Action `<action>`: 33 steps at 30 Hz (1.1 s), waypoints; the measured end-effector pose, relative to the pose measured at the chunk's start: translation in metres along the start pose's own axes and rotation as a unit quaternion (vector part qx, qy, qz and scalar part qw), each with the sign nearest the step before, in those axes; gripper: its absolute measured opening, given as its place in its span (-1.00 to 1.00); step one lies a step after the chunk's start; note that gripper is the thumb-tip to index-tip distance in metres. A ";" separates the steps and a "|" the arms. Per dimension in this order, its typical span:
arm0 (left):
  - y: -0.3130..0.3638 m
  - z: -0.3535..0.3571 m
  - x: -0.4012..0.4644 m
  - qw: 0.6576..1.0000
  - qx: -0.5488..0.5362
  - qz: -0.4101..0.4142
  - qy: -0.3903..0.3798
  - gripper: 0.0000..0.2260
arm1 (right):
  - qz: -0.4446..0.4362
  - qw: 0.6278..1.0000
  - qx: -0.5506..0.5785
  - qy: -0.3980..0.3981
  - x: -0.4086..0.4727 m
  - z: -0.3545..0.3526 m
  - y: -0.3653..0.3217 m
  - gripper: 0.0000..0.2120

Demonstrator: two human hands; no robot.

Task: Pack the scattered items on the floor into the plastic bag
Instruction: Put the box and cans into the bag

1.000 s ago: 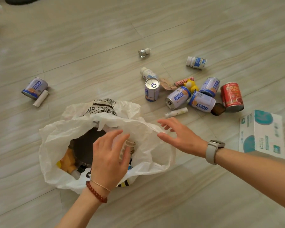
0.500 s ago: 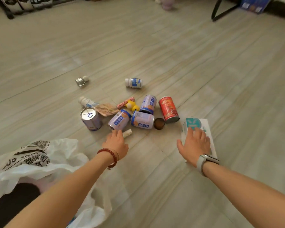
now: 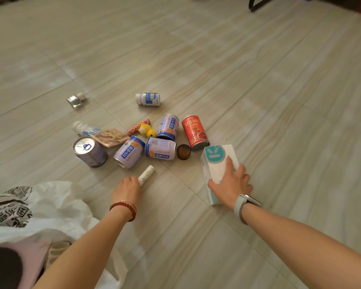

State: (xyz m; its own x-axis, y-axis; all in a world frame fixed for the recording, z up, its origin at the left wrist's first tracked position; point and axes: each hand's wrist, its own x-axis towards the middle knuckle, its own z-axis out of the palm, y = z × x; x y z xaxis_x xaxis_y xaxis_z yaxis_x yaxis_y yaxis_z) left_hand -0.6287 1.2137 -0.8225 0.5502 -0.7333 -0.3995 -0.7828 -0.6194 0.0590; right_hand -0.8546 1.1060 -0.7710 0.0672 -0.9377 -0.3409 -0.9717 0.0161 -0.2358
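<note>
The white plastic bag lies open at the lower left with items inside. My left hand closes around the near end of a small white tube on the floor. My right hand grips a white and teal box, which is tilted up off the floor. Beyond them lie several purple cans, a red can, a yellow duck toy, a white pill bottle and a brown jar.
A flat snack packet rests against another white bottle. A small silver item lies further left. A black stand leg is at the top right. The floor is pale wood-look tile.
Both hands left the bag and reached out to the floor items. The left hand closed on the white tube; the right hand took hold of the box and tipped it up.
</note>
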 end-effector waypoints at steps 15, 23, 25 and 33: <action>-0.111 -0.115 -0.129 0.907 -0.301 0.017 0.294 -0.76 | -0.312 0.894 0.295 -0.126 -0.111 -0.010 -0.099 -0.29; -0.230 -0.043 -0.224 0.918 -0.263 -0.066 0.288 -0.75 | -0.510 0.781 0.299 -0.204 -0.191 -0.017 -0.173 -0.35; -0.246 -0.019 -0.234 0.940 -0.240 -0.049 0.237 -0.74 | -0.552 0.764 0.250 -0.219 -0.202 -0.016 -0.179 -0.36; -0.271 -0.011 -0.193 0.923 -0.036 -0.089 0.371 -0.69 | -0.680 0.723 -0.090 -0.087 -0.228 0.025 -0.170 -0.30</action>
State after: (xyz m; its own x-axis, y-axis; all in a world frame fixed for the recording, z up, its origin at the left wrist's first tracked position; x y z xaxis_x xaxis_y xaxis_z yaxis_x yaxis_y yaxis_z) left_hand -0.5194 1.5202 -0.7513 0.7375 -0.5908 0.3272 -0.6534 -0.7467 0.1245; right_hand -0.6987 1.3258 -0.6757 0.9997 0.0136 -0.0179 0.0066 -0.9392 -0.3432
